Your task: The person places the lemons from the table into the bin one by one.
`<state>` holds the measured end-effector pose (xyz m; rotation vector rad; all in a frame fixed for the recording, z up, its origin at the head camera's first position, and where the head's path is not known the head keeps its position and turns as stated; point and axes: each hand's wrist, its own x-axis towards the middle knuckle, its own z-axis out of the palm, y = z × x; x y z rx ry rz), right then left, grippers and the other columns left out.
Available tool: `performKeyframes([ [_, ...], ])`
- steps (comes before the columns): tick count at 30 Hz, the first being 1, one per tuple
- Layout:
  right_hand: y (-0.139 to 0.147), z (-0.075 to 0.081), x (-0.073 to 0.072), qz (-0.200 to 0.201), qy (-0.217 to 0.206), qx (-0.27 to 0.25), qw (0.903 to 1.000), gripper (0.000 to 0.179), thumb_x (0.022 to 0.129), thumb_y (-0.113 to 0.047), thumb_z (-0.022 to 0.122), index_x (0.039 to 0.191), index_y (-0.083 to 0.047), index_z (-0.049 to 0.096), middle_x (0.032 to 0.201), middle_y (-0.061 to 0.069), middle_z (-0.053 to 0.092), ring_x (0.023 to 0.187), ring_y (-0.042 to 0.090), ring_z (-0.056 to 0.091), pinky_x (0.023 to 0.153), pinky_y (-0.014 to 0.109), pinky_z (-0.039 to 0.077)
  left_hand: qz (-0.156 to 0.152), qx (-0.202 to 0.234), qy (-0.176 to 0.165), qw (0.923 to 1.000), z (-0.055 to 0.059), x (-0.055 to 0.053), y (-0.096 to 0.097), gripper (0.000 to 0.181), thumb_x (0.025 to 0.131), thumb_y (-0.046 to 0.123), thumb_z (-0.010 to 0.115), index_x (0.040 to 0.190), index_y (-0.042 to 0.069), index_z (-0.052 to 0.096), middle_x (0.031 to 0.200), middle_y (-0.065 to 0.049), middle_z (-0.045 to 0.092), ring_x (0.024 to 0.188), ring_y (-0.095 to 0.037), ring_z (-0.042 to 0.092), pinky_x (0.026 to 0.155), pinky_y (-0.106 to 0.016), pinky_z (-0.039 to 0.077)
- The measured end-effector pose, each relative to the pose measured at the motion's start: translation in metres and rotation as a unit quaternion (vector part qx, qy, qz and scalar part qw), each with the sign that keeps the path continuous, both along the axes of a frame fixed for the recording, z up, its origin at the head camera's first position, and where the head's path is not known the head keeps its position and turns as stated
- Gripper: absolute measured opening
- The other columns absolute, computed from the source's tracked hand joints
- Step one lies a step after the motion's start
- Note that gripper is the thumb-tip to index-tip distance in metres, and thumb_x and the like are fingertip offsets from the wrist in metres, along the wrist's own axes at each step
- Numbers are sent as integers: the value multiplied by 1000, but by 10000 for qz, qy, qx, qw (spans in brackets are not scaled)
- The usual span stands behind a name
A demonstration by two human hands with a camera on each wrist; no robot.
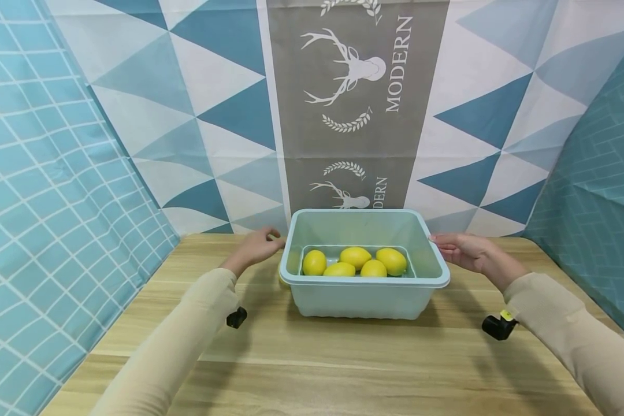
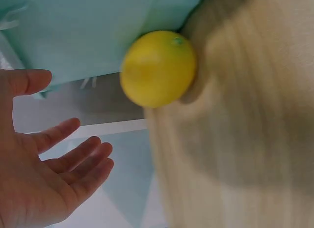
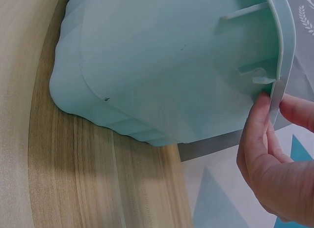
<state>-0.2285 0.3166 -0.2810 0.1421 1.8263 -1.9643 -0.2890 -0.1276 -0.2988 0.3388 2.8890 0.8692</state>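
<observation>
A pale blue-green plastic basin [image 1: 364, 299] stands on the wooden table, with several yellow lemons [image 1: 355, 257] lying on its floor. Another lemon [image 2: 158, 69] sits on the table beside the basin's left wall, mostly hidden from the head view. My left hand [image 1: 260, 245] hovers by that left side; the left wrist view shows its thumb and fingers spread apart, holding nothing. At the opposite end, my right hand [image 3: 277, 161] pinches the basin's rim between thumb and fingers. Below the rim, the basin's outer wall [image 3: 162, 66] fills much of the right wrist view.
The wooden table [image 1: 312, 364] reaches back to a patterned cloth [image 1: 229, 115] with triangles and a deer print. A blue gridded cloth [image 1: 47, 173] hangs along the left, and a teal cloth [image 1: 598, 144] along the right. Each wrist carries a small black camera [image 1: 499, 327].
</observation>
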Motion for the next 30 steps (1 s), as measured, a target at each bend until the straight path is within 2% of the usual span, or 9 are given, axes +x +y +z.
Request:
performKeyframes([
  [3, 0, -1, 0, -22, -41, 4, 10000, 8, 94, -17, 61, 86, -18, 65, 91, -6, 64, 85, 4, 63, 80, 18, 56, 98, -98, -125, 9998, -10, 0, -1, 59, 93, 47, 45, 133, 4, 50, 135, -22, 55, 121, -38, 56, 98, -49, 49],
  [10, 2, -4, 2, -49, -26, 59, 10000, 6, 93, -20, 62, 87, -19, 65, 92, -6, 63, 86, 4, 63, 80, 18, 56, 46, -244, 28, 9997, -30, -3, 8, 54, 91, 42, 49, 125, 1, 57, 128, -20, 60, 112, -35, 59, 89, -46, 52],
  [17, 3, -8, 3, -24, -112, -97, 9999, 9, 94, -18, 60, 87, -18, 66, 92, -6, 66, 87, 4, 64, 80, 18, 56, 35, -372, 85, 9993, -40, -5, 19, 45, 82, 27, 57, 114, -4, 62, 113, -22, 66, 99, -33, 61, 84, -42, 53],
  [20, 3, -7, 1, 2, -92, -60, 9999, 9, 94, -18, 60, 87, -18, 66, 91, -6, 67, 86, 4, 65, 80, 18, 56, 71, -353, 79, 9993, -42, -4, 19, 39, 81, 21, 57, 110, -5, 63, 105, -21, 67, 84, -26, 61, 73, -33, 52],
  [23, 2, -5, -1, 21, -29, 15, 10000, 9, 94, -18, 60, 87, -18, 66, 90, -7, 67, 85, 4, 65, 80, 18, 56, 56, -113, -46, 9999, -42, -3, 18, 36, 82, 16, 54, 109, -5, 62, 100, -21, 67, 67, -18, 55, 59, -24, 47],
  [25, 1, -3, -1, 37, 2, 60, 10000, 9, 94, -19, 61, 87, -19, 67, 90, -7, 66, 85, 4, 65, 80, 18, 56, 30, 72, -125, 9999, -42, -2, 17, 35, 83, 14, 53, 110, -5, 62, 100, -22, 66, 62, -16, 53, 53, -22, 45],
  [28, 0, -1, -1, 40, 21, 103, 9999, 9, 94, -20, 61, 87, -20, 67, 90, -7, 66, 85, 3, 65, 80, 18, 56, -47, 31, -75, 10000, -40, -1, 16, 36, 83, 15, 53, 112, -5, 63, 106, -23, 66, 72, -22, 58, 60, -27, 49],
  [30, 0, 0, -1, 27, 15, 114, 9999, 9, 94, -20, 61, 86, -20, 67, 90, -7, 66, 85, 3, 65, 80, 18, 56, -71, -112, -23, 9999, -38, 0, 16, 39, 82, 17, 55, 115, -3, 63, 112, -23, 66, 86, -27, 61, 73, -33, 53],
])
